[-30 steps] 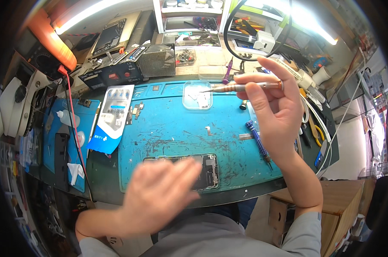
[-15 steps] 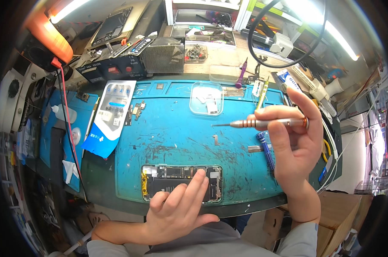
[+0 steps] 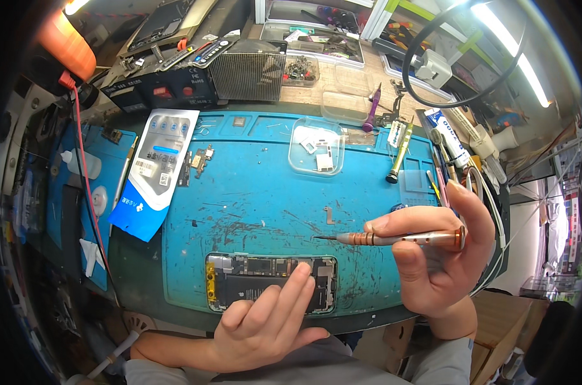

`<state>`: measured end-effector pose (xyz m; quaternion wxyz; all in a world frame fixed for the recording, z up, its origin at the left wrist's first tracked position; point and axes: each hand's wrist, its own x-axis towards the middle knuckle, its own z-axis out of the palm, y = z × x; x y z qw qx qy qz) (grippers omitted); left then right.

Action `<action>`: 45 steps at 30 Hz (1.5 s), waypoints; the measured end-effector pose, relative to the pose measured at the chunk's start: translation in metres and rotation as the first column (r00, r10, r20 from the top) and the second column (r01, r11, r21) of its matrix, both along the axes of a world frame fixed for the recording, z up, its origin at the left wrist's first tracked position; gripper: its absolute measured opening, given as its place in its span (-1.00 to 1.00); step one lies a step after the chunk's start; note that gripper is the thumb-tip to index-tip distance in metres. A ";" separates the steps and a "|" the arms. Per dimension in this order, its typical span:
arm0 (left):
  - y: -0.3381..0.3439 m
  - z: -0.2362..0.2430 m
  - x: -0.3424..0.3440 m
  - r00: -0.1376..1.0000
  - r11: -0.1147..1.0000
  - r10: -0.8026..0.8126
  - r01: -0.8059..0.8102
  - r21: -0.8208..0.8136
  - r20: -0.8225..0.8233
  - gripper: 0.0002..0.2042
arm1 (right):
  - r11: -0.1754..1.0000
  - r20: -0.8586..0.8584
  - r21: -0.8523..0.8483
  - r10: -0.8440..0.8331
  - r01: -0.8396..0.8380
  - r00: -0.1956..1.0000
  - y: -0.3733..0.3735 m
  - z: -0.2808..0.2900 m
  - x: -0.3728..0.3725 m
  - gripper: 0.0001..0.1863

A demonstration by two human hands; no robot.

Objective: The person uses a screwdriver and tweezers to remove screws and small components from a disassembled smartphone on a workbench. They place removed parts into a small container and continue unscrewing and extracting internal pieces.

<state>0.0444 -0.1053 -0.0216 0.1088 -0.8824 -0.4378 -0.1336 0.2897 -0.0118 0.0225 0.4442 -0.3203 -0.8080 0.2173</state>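
Observation:
An opened smartphone [image 3: 239, 289] lies on the blue repair mat [image 3: 265, 199], its battery and boards bared. Stretched fingers of my left hand [image 3: 265, 327] rest over its right half, index fingertip on the inner parts; the palm hides some of the near edge. Above and right of the phone, my right hand [image 3: 442, 256] grips a precision screwdriver [image 3: 393, 239] between thumb and fingers. The screwdriver lies level in the air, its thin tip toward the left. Whether a screw sits on that tip is too small to tell. Beyond it lies a small metal bracket [image 3: 329, 215].
A clear plastic box [image 3: 316, 147] with small white and metal parts stands at the mat's back. Purple [image 3: 372, 109] and green [image 3: 401, 154] screwdrivers lie to its right. A blue-and-white packet [image 3: 153, 173] lies left. A black power unit [image 3: 162, 90] stands behind.
My right hand and its screwdriver have come down nearer to the phone. My left hand stays on the phone. The whole view has shifted slightly.

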 end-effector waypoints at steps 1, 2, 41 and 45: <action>0.000 0.000 0.000 1.000 1.000 0.001 -0.001 -0.002 0.001 -0.36 | 1.000 -0.007 -0.010 -0.004 0.004 1.000 0.000 0.000 0.000 -0.30; 0.000 -0.001 0.000 1.000 1.000 0.001 -0.001 0.002 0.001 -0.36 | 1.000 -0.015 -0.019 -0.008 0.007 1.000 0.000 -0.001 0.000 -0.30; -0.003 0.001 0.007 0.998 0.997 0.057 -0.056 -0.045 0.019 -0.40 | 0.997 -0.060 0.015 0.082 -0.081 0.995 0.003 0.001 -0.006 -0.41; -0.003 0.000 0.007 0.998 0.998 0.055 -0.054 -0.040 0.018 -0.39 | 0.998 -0.064 0.009 0.066 -0.065 0.996 0.002 0.001 -0.007 -0.44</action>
